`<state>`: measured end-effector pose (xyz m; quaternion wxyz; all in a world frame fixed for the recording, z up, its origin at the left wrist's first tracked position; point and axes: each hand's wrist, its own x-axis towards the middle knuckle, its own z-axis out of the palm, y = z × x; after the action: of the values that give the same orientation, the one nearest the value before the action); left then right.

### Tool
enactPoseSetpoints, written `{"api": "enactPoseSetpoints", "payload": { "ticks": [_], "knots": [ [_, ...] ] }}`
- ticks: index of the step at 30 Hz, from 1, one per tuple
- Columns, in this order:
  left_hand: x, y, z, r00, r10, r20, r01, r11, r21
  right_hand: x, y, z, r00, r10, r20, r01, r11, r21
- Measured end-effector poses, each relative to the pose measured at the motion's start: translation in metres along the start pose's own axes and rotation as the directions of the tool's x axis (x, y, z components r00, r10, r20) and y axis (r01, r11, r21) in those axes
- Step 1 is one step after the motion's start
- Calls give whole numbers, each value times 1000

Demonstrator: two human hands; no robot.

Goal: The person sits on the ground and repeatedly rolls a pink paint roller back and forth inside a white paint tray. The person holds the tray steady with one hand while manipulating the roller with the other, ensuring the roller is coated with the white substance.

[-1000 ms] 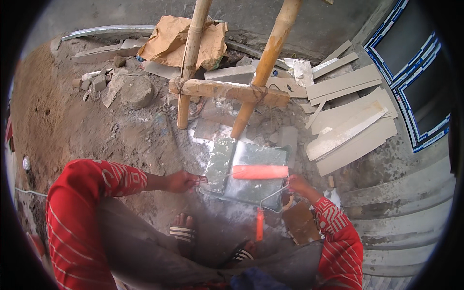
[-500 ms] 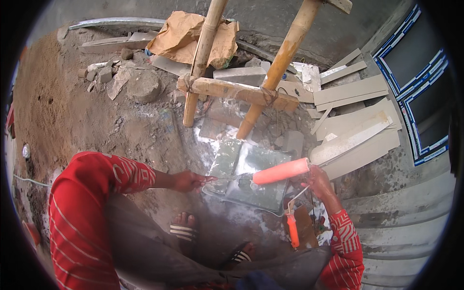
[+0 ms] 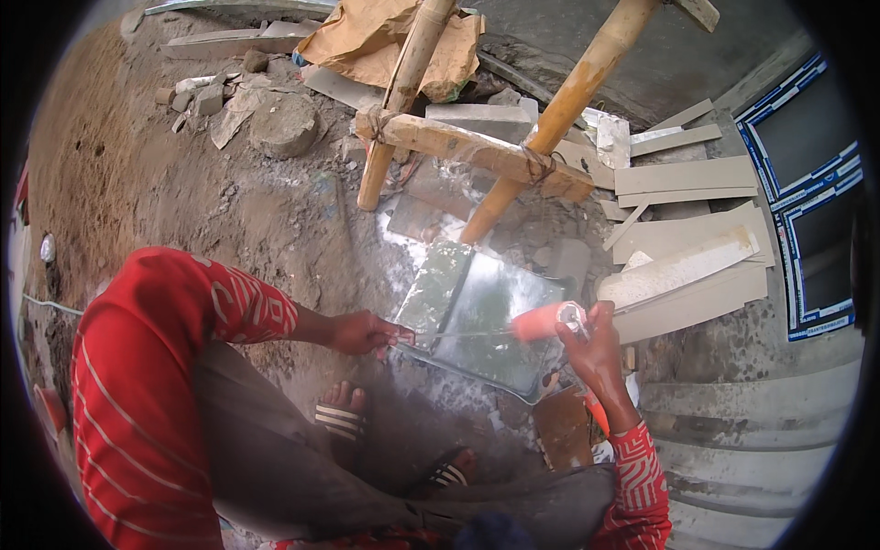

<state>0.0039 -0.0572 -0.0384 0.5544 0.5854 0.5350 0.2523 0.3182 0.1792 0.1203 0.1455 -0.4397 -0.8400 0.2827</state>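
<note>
My right hand (image 3: 598, 350) grips a paint roller by the end of its pink-orange sleeve (image 3: 541, 322), which is smeared by motion. Part of the roller's orange handle (image 3: 597, 414) shows behind my right wrist. My left hand (image 3: 364, 333) is closed in a pinch on a thin pale strand (image 3: 463, 335) that stretches toward the roller sleeve. Below the roller lies a dark green paint tray (image 3: 498, 354), its surface wet and shiny with whitish patches. White splashes mark the ground around it.
A bamboo ladder (image 3: 513, 183) stands beyond the tray, its feet close to the tray's far edge. Cut boards (image 3: 686, 181) lie at the right, near corrugated sheeting (image 3: 733, 440). Rubble (image 3: 284, 126) and crumpled brown paper (image 3: 385, 41) are at the back. My sandalled feet (image 3: 341, 414) are close to the tray.
The roller sleeve has turned so its open end shows, and it has shifted slightly lower. My right hand has moved with it. The view has tilted, so the surroundings sit higher at the back.
</note>
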Motion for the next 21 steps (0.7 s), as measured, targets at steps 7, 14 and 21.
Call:
{"api": "enactPoseSetpoints", "payload": {
  "ticks": [7,14,21],
  "knots": [
    [-4,9,-2,1000,14,0,-14,1000,-6,11,9,2,934,-358,15,352,910,-217],
    [-2,-2,-1,999,23,-46,-24,1000,-13,9,5,2,981,-183,60,192,955,-227],
    [-12,24,-5,997,20,-69,-21,1000,-9,14,0,6,969,-242,46,246,959,-142]
  ]
}}
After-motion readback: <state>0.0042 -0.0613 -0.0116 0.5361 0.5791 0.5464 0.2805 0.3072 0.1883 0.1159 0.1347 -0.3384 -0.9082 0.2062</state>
